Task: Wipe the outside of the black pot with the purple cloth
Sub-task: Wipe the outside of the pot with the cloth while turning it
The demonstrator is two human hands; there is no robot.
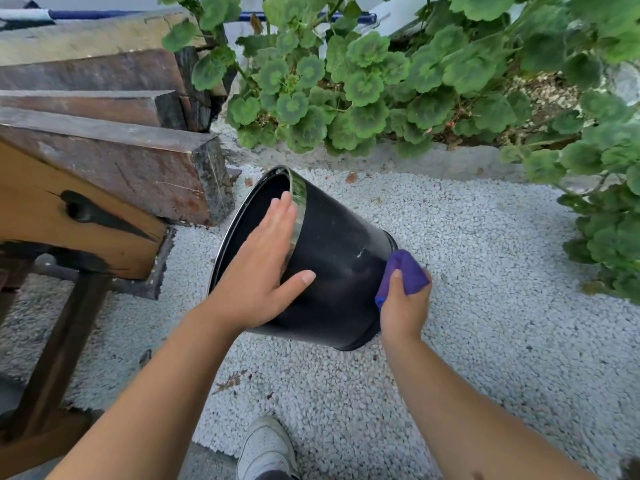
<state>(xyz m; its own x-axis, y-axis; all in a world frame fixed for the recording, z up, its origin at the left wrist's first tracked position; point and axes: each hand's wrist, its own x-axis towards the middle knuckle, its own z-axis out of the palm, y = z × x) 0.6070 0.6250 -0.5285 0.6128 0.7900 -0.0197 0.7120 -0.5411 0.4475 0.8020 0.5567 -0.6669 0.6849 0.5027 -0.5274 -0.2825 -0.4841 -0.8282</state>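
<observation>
The black pot [341,271] lies tilted on its side on the white gravel, its open mouth turned to the left and its base to the right. My left hand [266,265] rests flat on the pot's upper wall near the rim, fingers spread, thumb on the side. My right hand [403,306] grips the bunched purple cloth [405,271] and presses it against the pot's wall close to the base. Part of the cloth is hidden inside my fist.
Stacked dark wooden beams [114,157] and a wooden bench leg [59,344] stand close on the left. Green leafy plants [381,81] fill a bed behind a low concrete curb [450,161]. White gravel [502,289] spreads to the right. A white shoe [265,448] is at the bottom.
</observation>
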